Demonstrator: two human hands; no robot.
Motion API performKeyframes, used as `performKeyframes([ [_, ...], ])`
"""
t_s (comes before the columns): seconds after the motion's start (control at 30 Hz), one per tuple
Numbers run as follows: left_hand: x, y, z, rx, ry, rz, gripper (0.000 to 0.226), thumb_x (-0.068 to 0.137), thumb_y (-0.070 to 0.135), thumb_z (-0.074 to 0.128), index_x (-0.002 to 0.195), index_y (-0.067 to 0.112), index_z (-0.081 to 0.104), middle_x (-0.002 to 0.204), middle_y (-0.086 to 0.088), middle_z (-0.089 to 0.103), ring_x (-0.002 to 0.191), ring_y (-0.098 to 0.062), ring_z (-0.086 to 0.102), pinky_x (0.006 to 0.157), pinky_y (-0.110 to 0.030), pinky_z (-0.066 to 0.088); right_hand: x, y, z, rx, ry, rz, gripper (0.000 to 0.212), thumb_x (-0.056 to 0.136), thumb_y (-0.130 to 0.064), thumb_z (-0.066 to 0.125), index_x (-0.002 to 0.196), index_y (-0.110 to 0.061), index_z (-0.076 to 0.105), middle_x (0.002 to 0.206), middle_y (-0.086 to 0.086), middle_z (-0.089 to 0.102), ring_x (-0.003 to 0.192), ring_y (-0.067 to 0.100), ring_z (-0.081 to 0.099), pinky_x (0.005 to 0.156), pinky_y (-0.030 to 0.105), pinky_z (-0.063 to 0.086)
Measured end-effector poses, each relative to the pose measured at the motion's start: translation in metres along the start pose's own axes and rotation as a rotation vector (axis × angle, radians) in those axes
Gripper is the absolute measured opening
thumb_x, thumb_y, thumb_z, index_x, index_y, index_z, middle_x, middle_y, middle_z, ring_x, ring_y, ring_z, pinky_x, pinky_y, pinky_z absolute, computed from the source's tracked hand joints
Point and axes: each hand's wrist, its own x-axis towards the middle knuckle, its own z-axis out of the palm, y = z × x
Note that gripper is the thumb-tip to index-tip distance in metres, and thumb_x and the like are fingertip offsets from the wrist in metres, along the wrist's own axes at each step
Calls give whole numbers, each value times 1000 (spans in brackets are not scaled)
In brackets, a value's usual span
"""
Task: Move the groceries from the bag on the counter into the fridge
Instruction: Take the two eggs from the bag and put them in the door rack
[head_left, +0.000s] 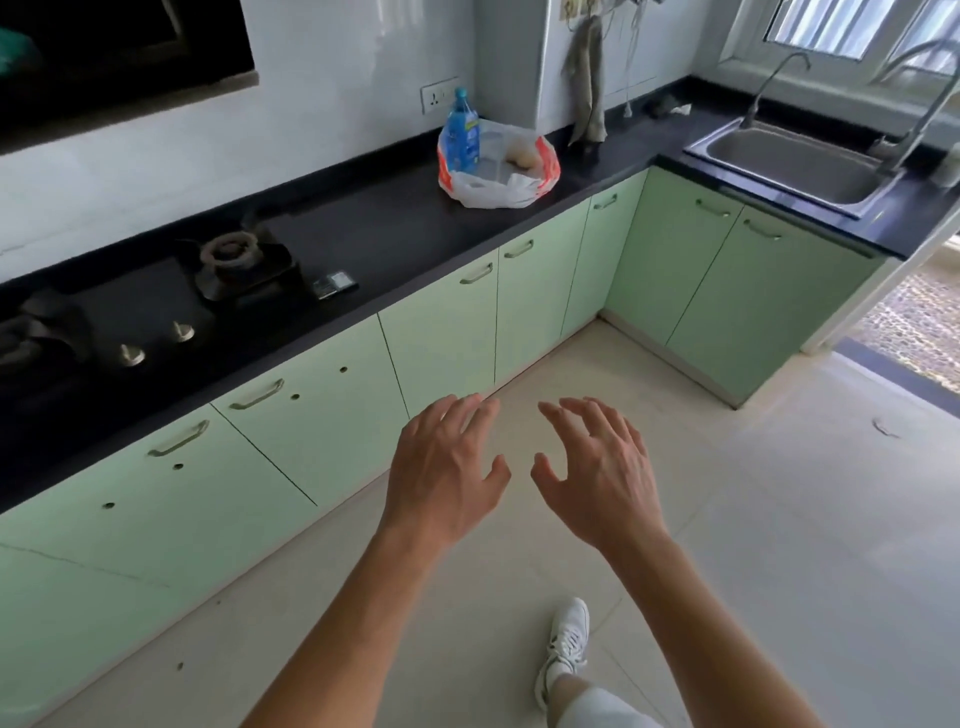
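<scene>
A white plastic bag (488, 189) with orange print sits open on the black counter (384, 228), near the inner corner. A blue bottle (461, 132) stands upright in its left side and a pale brown item (521, 154) lies in the back. My left hand (447, 470) and my right hand (597, 467) hover side by side over the floor, well short of the counter. Both hold nothing, their fingers spread and relaxed. No fridge shows in this view.
A gas stove (156, 306) takes up the counter's left end, with a small dark box (335, 285) beside it. A steel sink (795, 163) with a tap is at the right. Green cabinets (441, 332) line the tiled floor (753, 519). A doorway opens at the far right.
</scene>
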Motion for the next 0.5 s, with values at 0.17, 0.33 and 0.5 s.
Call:
performKeyframes([
  [0.17, 69, 35, 17, 39, -19, 39, 57, 88, 44, 52, 141, 22, 47, 142, 1, 54, 132, -21, 46, 105, -40, 42, 53, 53, -5, 35, 22, 35, 54, 86, -44, 60, 136, -25, 55, 135, 2, 60, 130, 26, 50, 108, 45, 41],
  [0.33, 147, 74, 30, 62, -34, 57, 58, 90, 43, 52, 145, 24, 43, 146, 1, 50, 136, -20, 42, 108, -39, 38, 117, 110, -19, 27, 34, 42, 55, 85, -44, 61, 137, -24, 55, 134, 3, 61, 132, 28, 48, 109, 46, 40],
  [0.5, 206, 102, 44, 83, -48, 58, 59, 90, 44, 53, 145, 25, 42, 147, 2, 49, 136, -20, 41, 107, -39, 38, 166, 154, -25, 43, 32, 38, 55, 85, -45, 61, 135, -24, 55, 135, 3, 60, 134, 27, 47, 110, 45, 39],
])
